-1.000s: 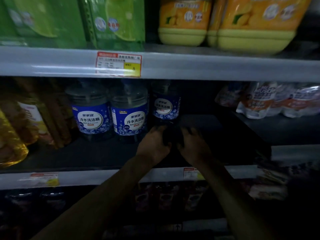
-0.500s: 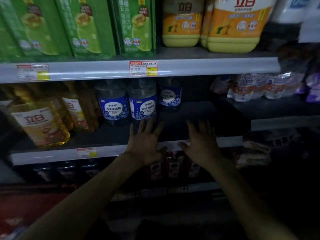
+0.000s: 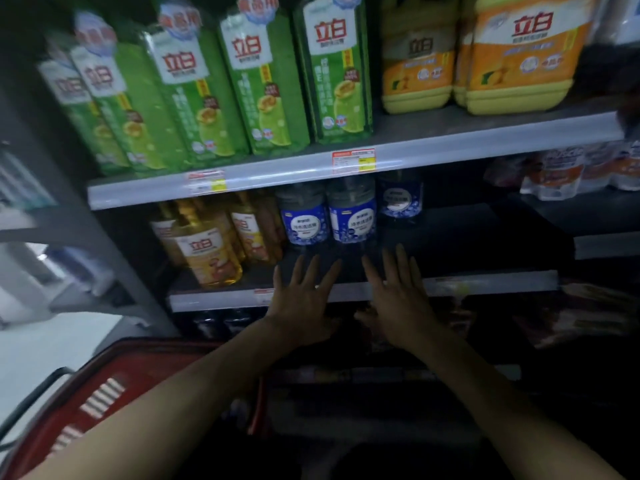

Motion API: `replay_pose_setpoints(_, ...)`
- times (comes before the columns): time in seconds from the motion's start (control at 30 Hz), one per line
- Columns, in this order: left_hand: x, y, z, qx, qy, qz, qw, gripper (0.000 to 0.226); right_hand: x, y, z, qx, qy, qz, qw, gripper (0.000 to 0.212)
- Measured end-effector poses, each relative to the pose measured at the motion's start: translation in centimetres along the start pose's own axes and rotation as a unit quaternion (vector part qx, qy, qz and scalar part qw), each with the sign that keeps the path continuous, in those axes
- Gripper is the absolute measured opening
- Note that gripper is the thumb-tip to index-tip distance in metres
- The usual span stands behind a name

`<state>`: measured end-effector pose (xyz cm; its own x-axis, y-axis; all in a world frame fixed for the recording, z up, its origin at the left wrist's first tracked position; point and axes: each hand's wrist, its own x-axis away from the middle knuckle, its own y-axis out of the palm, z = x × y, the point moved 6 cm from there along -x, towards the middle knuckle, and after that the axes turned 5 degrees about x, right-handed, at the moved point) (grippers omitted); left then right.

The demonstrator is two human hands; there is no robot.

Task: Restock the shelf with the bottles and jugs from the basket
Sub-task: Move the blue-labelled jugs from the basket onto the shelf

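Three clear jugs with blue labels stand on the middle shelf (image 3: 485, 285): one (image 3: 304, 221), a second (image 3: 352, 218) beside it, and a third (image 3: 401, 199) further back. My left hand (image 3: 304, 299) and my right hand (image 3: 398, 296) hover side by side before the shelf's front edge, fingers straight and spread, holding nothing. A red basket (image 3: 114, 382) sits low at the left, partly hidden by my left forearm; its contents are not visible.
Yellow bottles (image 3: 207, 251) stand left of the blue-label jugs. Green bottles (image 3: 263, 77) and orange jugs (image 3: 519, 53) fill the upper shelf. White pouches (image 3: 561, 171) lie on a neighbouring shelf at right. Dark shelf floor spreads right of the jugs.
Both hands came off the shelf and pulled back toward me, fingers opening flat. My view drew back and tilted, bringing the upper shelf and the red basket into sight.
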<state>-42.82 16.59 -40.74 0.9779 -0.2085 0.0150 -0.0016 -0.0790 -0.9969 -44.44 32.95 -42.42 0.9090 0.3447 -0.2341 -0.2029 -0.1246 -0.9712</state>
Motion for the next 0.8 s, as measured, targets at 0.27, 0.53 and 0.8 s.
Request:
replay_pose_setpoints(0.27, 5.4, 0.6, -6.6, -0.034, -0.043, -0.02, 0.998, 0.104, 0.2, 1.8, -6.3, -0.034, -0.111, -0.038, 0.993, 0.106)
replay_pose_setpoints(0.53, 16.4, 6.9, -16.5, -0.052, -0.084, -0.072, 0.992, 0.104, 1.0, 5.2, -14.2, -0.092, -0.176, -0.169, 0.965, 0.097)
replay_pose_setpoints(0.8, 28.8, 17.2, -26.8, 0.045, -0.276, -0.159, 0.947, 0.1, 4.5, 11.0, -23.7, -0.08, -0.288, -0.228, 0.927, 0.083)
